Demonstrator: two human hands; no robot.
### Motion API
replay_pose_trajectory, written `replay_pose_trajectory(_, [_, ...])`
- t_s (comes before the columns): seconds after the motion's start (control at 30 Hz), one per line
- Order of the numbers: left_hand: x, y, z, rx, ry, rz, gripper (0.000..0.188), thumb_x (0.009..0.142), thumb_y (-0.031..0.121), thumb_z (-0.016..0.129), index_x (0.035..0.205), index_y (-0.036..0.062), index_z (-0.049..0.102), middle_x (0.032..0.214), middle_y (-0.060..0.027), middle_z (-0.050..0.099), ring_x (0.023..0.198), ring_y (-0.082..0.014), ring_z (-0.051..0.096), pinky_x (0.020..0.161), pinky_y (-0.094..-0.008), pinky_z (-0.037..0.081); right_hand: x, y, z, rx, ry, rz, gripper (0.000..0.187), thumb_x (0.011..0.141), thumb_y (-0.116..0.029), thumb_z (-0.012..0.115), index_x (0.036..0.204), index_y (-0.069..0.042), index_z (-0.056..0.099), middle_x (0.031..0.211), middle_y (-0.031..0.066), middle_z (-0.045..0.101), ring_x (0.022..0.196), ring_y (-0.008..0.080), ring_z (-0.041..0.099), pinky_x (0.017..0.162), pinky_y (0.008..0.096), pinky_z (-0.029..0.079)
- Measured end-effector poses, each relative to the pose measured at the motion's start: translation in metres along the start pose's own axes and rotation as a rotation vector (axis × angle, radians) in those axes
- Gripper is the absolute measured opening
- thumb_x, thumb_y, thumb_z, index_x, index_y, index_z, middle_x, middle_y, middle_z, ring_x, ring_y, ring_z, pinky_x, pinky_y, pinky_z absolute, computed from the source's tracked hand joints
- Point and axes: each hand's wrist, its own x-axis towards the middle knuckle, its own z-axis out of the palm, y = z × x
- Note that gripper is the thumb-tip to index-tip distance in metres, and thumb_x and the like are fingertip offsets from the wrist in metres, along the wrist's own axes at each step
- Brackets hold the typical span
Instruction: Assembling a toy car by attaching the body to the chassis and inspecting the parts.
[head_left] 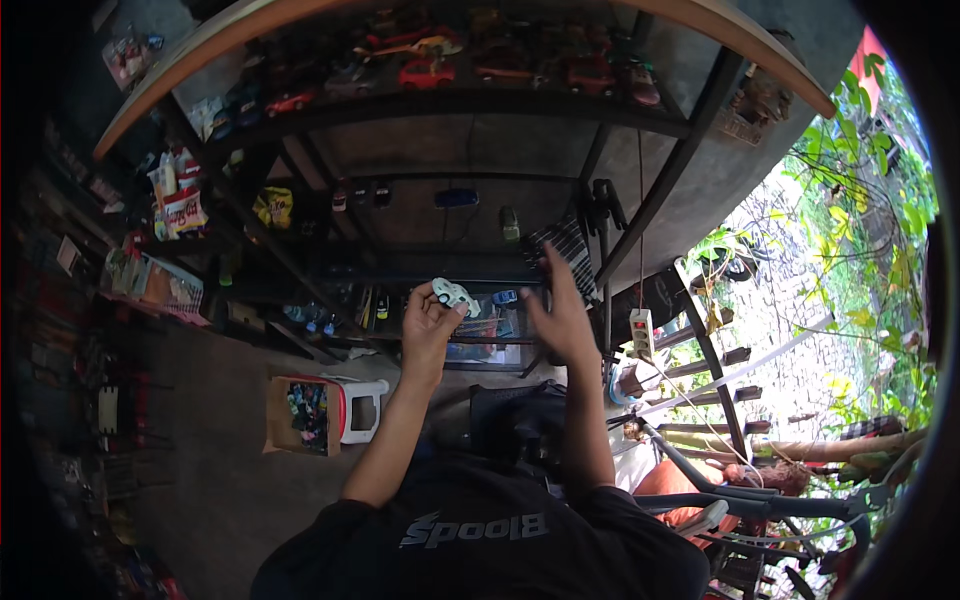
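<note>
Some way along, perhaps, with red cars (427, 73) on the shelf (450, 105) at twelve o'clock and small things (308, 412) left in the box (279, 412) at eight, holds a pale toy car (457, 296) clamped in the left hand (427, 330) at centre and the right hand (566, 325) spread at three.

A black T-shirt (478, 562) is worn. Bold grey lettering (475, 531), with a jagged streak at one end, crosses the front of the T-shirt, and the T-shirt's short black sleeves (335, 530) leave both forearms (395, 440) bare.
</note>
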Motion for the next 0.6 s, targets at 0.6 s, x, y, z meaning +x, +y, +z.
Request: replay_pose_trajectory(0.6, [-0.014,0.032,0.000,0.773,-0.008,0.690,0.049,0.063,-0.008,0.072,0.106,0.0016,0.051,0.108,-0.0144,0.053,0.102,-0.0307,0.056,0.090,-0.0390,0.046,-0.015,-0.083,0.044,0.543,-0.312,0.022,0.067,0.084,-0.016,0.068,0.143,-0.001,0.040,0.122,0.0148,0.050,0.109,0.0230,0.053,0.099,0.0345,0.042])
